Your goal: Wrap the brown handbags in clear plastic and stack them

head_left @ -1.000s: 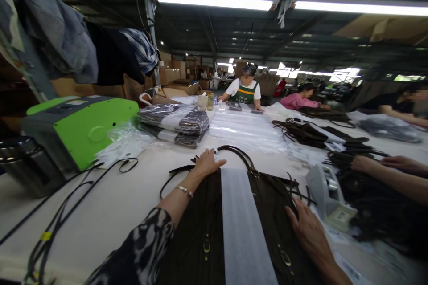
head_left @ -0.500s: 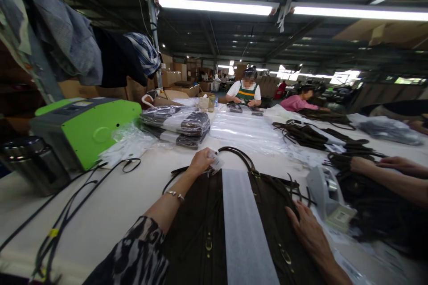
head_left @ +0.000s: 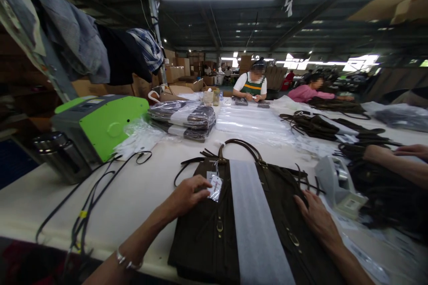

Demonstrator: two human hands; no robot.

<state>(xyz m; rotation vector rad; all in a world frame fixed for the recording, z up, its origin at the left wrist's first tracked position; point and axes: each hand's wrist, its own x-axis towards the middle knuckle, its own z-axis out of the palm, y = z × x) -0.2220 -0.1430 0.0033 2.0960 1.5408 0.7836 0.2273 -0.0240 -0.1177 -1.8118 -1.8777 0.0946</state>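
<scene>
A dark brown handbag (head_left: 214,240) lies flat on the table in front of me, its looped handles pointing away. Down its middle runs a strip of white paper (head_left: 256,218). A hang tag in a clear sleeve (head_left: 215,185) rests on the bag's upper left part, below the handle base. My left hand (head_left: 192,193) is at the tag's left edge, thumb and fingers slightly parted; whether the fingertips touch it I cannot tell. On the bag's right edge lies my right hand (head_left: 316,216), fingers stretched out, gripping nothing.
A green and grey machine (head_left: 110,127) and a steel flask (head_left: 62,158) stand left, near black cables (head_left: 88,207). Wrapped bags (head_left: 183,118) and clear plastic sleeves (head_left: 249,122) lie beyond. A tape dispenser (head_left: 339,187) and a co-worker's hands (head_left: 381,158) are at right.
My left hand has moved down and toward me from the handle base, and the tag now lies flat on the bag. My right hand stays on the bag's edge. The view has shifted slightly.
</scene>
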